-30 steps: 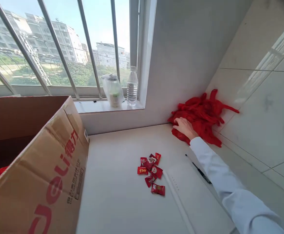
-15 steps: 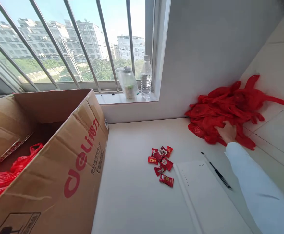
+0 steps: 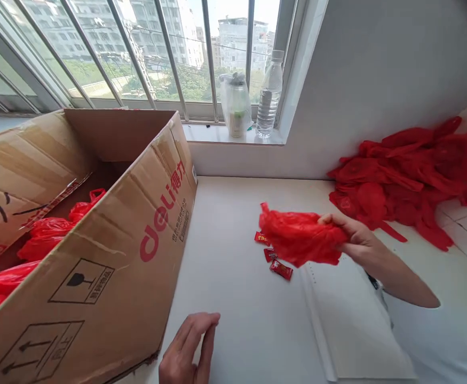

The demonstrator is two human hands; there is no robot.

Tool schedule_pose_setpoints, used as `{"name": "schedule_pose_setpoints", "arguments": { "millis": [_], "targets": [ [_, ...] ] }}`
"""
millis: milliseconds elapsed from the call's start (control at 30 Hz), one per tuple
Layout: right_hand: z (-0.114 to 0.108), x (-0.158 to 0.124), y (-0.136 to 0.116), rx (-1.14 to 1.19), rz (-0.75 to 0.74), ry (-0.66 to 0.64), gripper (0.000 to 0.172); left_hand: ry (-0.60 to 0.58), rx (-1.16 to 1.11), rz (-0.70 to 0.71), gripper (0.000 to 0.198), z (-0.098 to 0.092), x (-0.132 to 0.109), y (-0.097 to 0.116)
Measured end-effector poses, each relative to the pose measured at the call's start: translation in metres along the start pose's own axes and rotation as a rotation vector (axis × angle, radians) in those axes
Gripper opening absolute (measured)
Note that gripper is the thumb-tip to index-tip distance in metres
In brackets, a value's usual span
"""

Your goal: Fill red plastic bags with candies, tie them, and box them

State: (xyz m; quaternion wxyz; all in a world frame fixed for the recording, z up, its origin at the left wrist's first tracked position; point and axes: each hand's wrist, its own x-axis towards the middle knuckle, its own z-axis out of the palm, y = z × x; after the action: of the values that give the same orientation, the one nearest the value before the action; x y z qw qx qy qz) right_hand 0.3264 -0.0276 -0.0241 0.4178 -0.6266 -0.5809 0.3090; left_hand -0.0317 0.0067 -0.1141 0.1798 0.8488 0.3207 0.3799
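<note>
My right hand (image 3: 355, 240) is closed on a crumpled red plastic bag (image 3: 301, 234), held over the table in front of me. Under and beside the bag lie small red wrapped candies (image 3: 281, 270), partly covered by it. My left hand (image 3: 189, 349) has come in at the bottom, next to the cardboard box; its thumb and finger tips meet in a pinch, with nothing visible between them. A heap of red bags (image 3: 409, 165) lies against the wall on the right.
The large open cardboard box (image 3: 125, 256) on the left holds several red plastic bags (image 3: 49, 234). A white sheet or book (image 3: 349, 314) lies at right, with a pen partly hidden by my arm. A water bottle (image 3: 269, 101) and a bagged cup (image 3: 236, 109) stand on the windowsill.
My right hand has left the heap and moved left over the candies with a red bag in it. My left hand has entered at the bottom. The view has shifted.
</note>
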Motion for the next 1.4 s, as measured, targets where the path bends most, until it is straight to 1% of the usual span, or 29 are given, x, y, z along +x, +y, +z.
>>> {"name": "schedule_pose_setpoints", "arguments": {
  "millis": [33,67,100,133,200,233,300,333,400,433,467,533,567,600,667,700,767,833,900,967,1067,1100,1133,1167,1233,1267,1300,1333,1400],
  "targets": [
    [0.027,0.001,-0.005,0.06,-0.038,-0.124,0.017,0.029,0.013,-0.037,0.024,-0.003,0.007,0.003],
    [0.052,0.001,-0.007,0.075,-0.075,-0.218,0.021,0.076,0.023,-0.06,0.022,-0.006,0.014,0.006],
    [0.075,0.001,-0.008,0.06,-0.111,-0.275,0.026,0.088,0.028,-0.09,0.022,-0.008,0.02,0.008],
    [0.093,0.0,-0.008,0.019,-0.13,-0.29,0.031,0.081,0.025,-0.101,0.024,-0.009,0.025,0.01],
    [0.117,-0.005,-0.005,-0.075,-0.145,-0.207,0.037,-0.019,0.023,-0.127,0.028,-0.009,0.032,0.011],
    [0.122,-0.009,-0.004,-0.115,-0.137,-0.133,0.038,-0.083,0.021,-0.132,0.028,-0.009,0.034,0.011],
    [0.123,-0.017,-0.005,-0.166,-0.137,-0.023,0.031,-0.195,0.014,-0.133,0.026,-0.01,0.036,0.011],
    [0.121,-0.022,-0.006,-0.187,-0.16,-0.017,0.024,-0.23,0.008,-0.128,0.025,-0.01,0.037,0.011],
    [0.12,-0.029,-0.009,-0.242,-0.22,-0.081,0.013,-0.292,-0.007,-0.114,0.025,-0.012,0.038,0.011],
    [0.122,-0.031,-0.011,-0.27,-0.246,-0.113,0.012,-0.322,-0.009,-0.103,0.026,-0.013,0.039,0.011],
    [0.127,-0.033,-0.013,-0.292,-0.261,-0.132,0.019,-0.352,-0.006,-0.094,0.027,-0.014,0.04,0.01],
    [0.139,-0.035,-0.014,-0.318,-0.258,-0.113,0.039,-0.429,0.005,-0.084,0.029,-0.015,0.042,0.009],
    [0.146,-0.034,-0.014,-0.327,-0.258,-0.094,0.04,-0.468,0.011,-0.081,0.029,-0.015,0.043,0.007],
    [0.152,-0.034,-0.013,-0.335,-0.265,-0.084,0.036,-0.499,0.017,-0.075,0.029,-0.014,0.043,0.005],
    [0.159,-0.032,-0.011,-0.354,-0.285,-0.074,0.019,-0.519,0.014,-0.042,0.025,-0.011,0.043,-0.001],
    [0.16,-0.031,-0.009,-0.362,-0.292,-0.062,0.016,-0.505,0.01,-0.017,0.021,-0.009,0.043,-0.003],
    [0.159,-0.03,-0.007,-0.354,-0.291,-0.03,0.018,-0.436,0.006,0.01,0.013,-0.006,0.044,-0.008],
    [0.155,-0.029,-0.006,-0.319,-0.273,0.009,0.022,-0.345,0.0,-0.024,0.011,-0.006,0.044,-0.01],
    [0.148,-0.029,-0.005,-0.266,-0.245,0.042,0.023,-0.244,-0.032,-0.123,0.008,-0.009,0.045,-0.01],
    [0.137,-0.028,-0.003,-0.212,-0.204,0.075,0.022,-0.135,-0.109,-0.26,0.005,-0.013,0.045,-0.008],
    [0.112,-0.029,0.009,-0.174,-0.108,0.109,0.016,0.03,-0.269,-0.451,0.008,-0.019,0.04,-0.005],
    [0.101,-0.03,0.015,-0.181,-0.061,0.078,0.014,0.068,-0.301,-0.488,0.01,-0.02,0.037,-0.004],
    [0.09,-0.032,0.021,-0.196,-0.013,0.013,0.013,0.091,-0.322,-0.512,0.012,-0.021,0.034,-0.002],
    [0.079,-0.036,0.027,-0.214,0.024,-0.091,0.012,0.092,-0.333,-0.517,0.012,-0.022,0.03,0.001],
    [0.062,-0.044,0.035,-0.255,0.054,-0.31,0.008,0.04,-0.34,-0.505,0.009,-0.025,0.024,0.008],
    [0.057,-0.048,0.035,-0.274,0.047,-0.376,0.012,0.006,-0.34,-0.492,0.008,-0.026,0.022,0.013],
    [0.054,-0.051,0.033,-0.292,0.031,-0.397,0.024,-0.028,-0.336,-0.47,0.014,-0.029,0.02,0.018],
    [0.054,-0.053,0.029,-0.306,0.007,-0.384,0.038,-0.052,-0.321,-0.427,0.023,-0.031,0.02,0.024],
    [0.062,-0.053,0.016,-0.324,-0.056,-0.331,0.06,-0.072,-0.226,-0.255,0.038,-0.036,0.023,0.036]
  ]
}}
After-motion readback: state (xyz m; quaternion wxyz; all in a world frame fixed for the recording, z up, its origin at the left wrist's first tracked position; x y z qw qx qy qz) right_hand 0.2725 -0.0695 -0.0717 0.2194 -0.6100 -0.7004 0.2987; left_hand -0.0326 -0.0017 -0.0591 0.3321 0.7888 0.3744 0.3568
